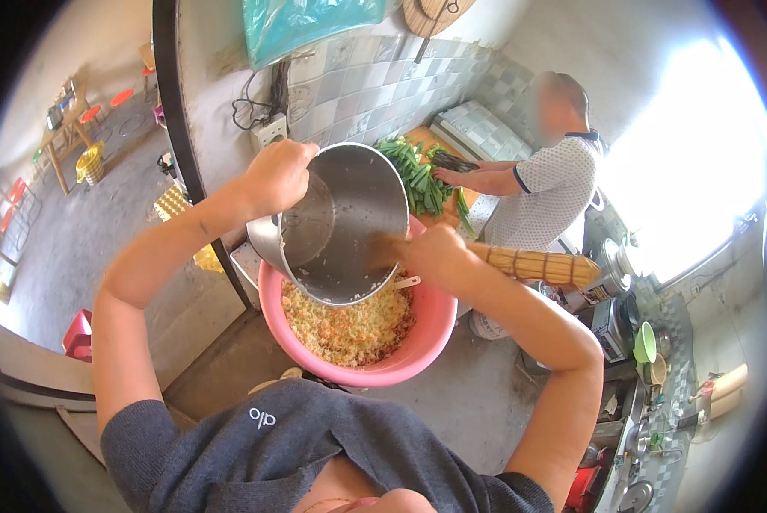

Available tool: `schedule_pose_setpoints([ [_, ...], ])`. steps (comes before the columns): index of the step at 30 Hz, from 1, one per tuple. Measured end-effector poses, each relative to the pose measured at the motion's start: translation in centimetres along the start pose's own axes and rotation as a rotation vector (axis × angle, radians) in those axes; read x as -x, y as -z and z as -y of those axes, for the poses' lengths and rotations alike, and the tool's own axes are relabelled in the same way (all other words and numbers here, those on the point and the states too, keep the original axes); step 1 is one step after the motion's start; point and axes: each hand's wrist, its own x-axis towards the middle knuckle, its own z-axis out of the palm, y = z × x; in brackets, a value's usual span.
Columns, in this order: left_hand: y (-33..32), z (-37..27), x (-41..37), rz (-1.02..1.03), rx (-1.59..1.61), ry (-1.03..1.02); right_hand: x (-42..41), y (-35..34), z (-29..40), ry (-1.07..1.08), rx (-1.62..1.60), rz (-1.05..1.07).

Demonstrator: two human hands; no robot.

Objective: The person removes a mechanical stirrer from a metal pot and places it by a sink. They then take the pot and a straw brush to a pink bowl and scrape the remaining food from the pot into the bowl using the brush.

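My left hand (280, 176) grips the rim of a deep metal pot (338, 211), tipped on its side above a pink plastic basin (434, 333). A few pale food bits cling to the pot's inner wall and lip. In my right hand (441, 253) is a bound straw whisk brush (531, 264); its thick corded end points right. The blurred brown other end reaches into the pot's mouth. A finely chopped yellowish food mixture (351, 333) with orange and green flecks lies in the basin. A white utensil handle (407, 282) sticks out of it beneath the pot.
Another person (544, 173) handles leafy green vegetables (422, 183) on a wooden board (422, 134) beyond the basin. To the right runs a cluttered counter with a green bowl (644, 343). A dark door frame (181, 96) stands at left, with red stools (122, 97) past it.
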Motion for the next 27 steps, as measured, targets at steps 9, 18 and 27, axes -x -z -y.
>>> schedule_pose_setpoints([
  [9, -0.7, 0.3, 1.9, -0.053, 0.029, 0.039, -2.1, 2.6, -1.8, -0.021, 0.023, 0.000],
  [18, -1.2, -0.4, 1.8, 0.006, 0.082, 0.045, -5.2, 0.4, -2.5, -0.082, -0.045, 0.105],
  [27, -0.1, 0.1, 2.8, -0.074, 0.302, 0.091, -9.7, 4.3, 5.7, -0.043, -0.086, -0.520],
])
